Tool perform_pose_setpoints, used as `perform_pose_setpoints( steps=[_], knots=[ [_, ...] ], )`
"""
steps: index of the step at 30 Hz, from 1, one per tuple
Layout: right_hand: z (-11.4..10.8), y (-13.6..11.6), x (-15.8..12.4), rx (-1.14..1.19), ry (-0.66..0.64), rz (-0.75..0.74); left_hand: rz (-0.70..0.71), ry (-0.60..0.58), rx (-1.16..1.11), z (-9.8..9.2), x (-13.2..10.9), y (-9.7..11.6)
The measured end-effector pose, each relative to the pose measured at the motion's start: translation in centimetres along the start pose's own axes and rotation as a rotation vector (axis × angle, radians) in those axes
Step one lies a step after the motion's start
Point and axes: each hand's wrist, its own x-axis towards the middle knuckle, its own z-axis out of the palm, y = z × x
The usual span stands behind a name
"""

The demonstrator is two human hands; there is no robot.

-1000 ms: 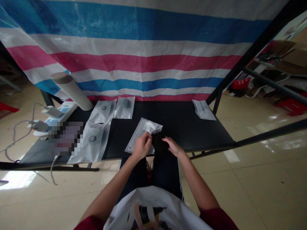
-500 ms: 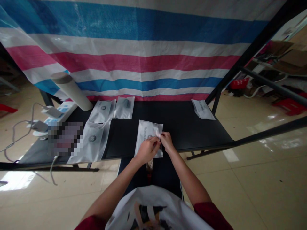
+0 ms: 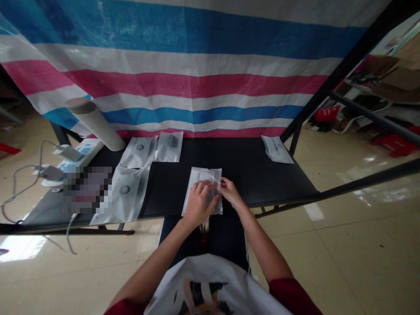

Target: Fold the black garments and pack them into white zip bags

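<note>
A frosted plastic bag (image 3: 215,175) with dark lettering lies flat at the front edge of the black table, before my body. My left hand (image 3: 201,199) rests on top of it, fingers stretched out and thumb apart, covering part of the print. At the bag's right edge, my right hand (image 3: 229,190) pinches the plastic between thumb and fingers. What the bag contains, if anything, cannot be made out.
More frosted bags lie on the left: a large one (image 3: 124,194), one behind it (image 3: 139,151) and another (image 3: 169,146). One bag (image 3: 277,148) sits far right. A bottle (image 3: 96,124), a power strip (image 3: 85,153) and a blurred-out object (image 3: 87,190) stand left. Striped sheeting (image 3: 197,83) hangs behind.
My left hand has gone from fingers bunched at the bag's right edge to lying spread over its middle. My right hand stays at the right edge.
</note>
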Motion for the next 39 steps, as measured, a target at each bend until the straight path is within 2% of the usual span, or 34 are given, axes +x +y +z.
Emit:
perform_pose_setpoints(
  steps=[4, 8, 11, 13, 16, 18, 20, 22, 24, 28, 31, 35, 39],
  knots=[
    [0.3, -0.8, 0.3, -0.336, 0.026, -0.025, 0.002, -0.025, -0.003, 0.1, 0.1, -0.8],
    [1.0, -2.1, 0.4, -0.746, 0.059, -0.018, 0.008, -0.065, -0.014, 0.2, 0.2, -0.8],
    [1.6, -2.2, 0.6, -0.884, 0.092, -0.035, 0.002, -0.085, -0.003, 0.1, 0.2, -0.5],
    [1.8, -1.9, 0.8, -0.821, 0.070, -0.081, -0.002, -0.100, 0.012, 0.0, 0.1, -0.5],
    [1.6, -1.4, 0.9, -0.510, -0.064, -0.143, -0.008, -0.133, 0.058, 0.0, -0.1, -1.1],
    [0.9, -1.2, 0.5, -0.258, -0.149, -0.111, 0.000, -0.169, 0.097, 0.1, -0.3, -1.7],
    [-0.2, -1.3, -0.2, -0.092, -0.137, -0.039, 0.029, -0.209, 0.136, 0.1, -0.6, -2.4],
    [-1.5, -1.5, -1.4, -0.063, -0.059, 0.025, 0.063, -0.228, 0.170, 0.1, -0.8, -2.8],
    [-2.6, -1.6, -2.9, -0.112, -0.057, 0.086, 0.085, -0.223, 0.189, -0.1, -1.0, -2.8],
    [-3.3, -1.3, -5.9, -0.142, -0.282, 0.212, 0.177, -0.244, 0.147, -0.6, -1.8, -2.0],
    [-2.7, -1.0, -7.3, -0.090, -0.350, 0.208, 0.253, -0.269, 0.096, -0.4, -2.6, -1.6],
    [-1.7, -0.8, -7.3, -0.044, -0.305, 0.182, 0.266, -0.267, 0.076, 0.5, -3.2, -1.5],
    [-1.0, -0.7, -6.9, 0.025, -0.165, 0.196, 0.274, -0.269, 0.091, 1.0, -3.1, -1.1]
  ],
)
